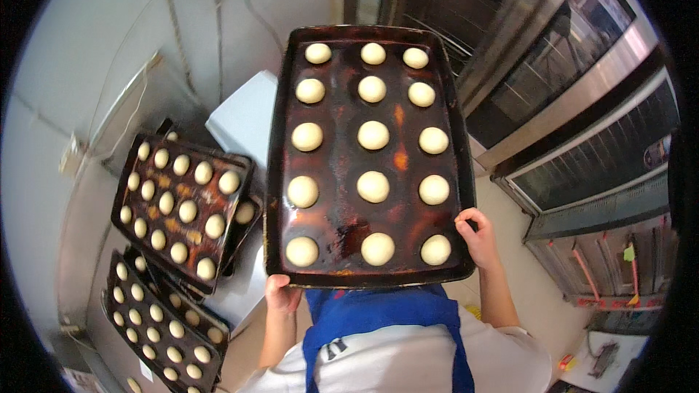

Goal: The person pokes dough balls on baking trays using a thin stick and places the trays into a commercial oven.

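I hold a dark baking tray (338,156) out in front of me, dotted with several pale, round dough balls (373,135) in rows. My left hand (282,295) grips its near left corner, and my right hand (475,236) grips the right edge near the lower corner, with fingers partly hidden under it. The tray has a browned, glossy surface and a blackened rim. Beneath it, my blue apron shows over a white top.
Stacked trays of dough (191,236) rest on a metal worktop (127,342) at left, beside a white box (240,116) and wall cables. At right stand steel cabinets with glass doors (553,51), another appliance (604,247) and a small white table (586,364). Tiled floor (531,313) shows between.
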`<action>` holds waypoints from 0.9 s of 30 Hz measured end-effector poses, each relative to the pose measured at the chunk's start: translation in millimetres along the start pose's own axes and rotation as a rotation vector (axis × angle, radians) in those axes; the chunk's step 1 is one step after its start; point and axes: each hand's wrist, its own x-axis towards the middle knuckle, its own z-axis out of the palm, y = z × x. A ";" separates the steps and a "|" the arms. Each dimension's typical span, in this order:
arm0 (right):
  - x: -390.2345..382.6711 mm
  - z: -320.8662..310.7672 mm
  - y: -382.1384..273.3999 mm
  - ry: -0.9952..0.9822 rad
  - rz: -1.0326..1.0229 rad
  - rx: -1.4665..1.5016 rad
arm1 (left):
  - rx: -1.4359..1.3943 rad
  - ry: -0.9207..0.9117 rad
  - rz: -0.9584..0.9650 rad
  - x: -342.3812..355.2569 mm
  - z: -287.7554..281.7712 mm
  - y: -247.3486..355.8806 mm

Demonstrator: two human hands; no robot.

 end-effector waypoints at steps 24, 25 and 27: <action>19.2 3.9 81.3 0.003 0.089 -0.010 | -0.028 0.197 -0.046 61.4 -26.8 -24.1; 15.5 6.9 75.8 0.024 0.102 -0.094 | -0.010 0.180 0.015 56.1 10.0 -15.9; 23.5 0.6 89.0 0.023 0.092 -0.070 | -0.029 0.203 -0.024 69.8 -7.0 -27.5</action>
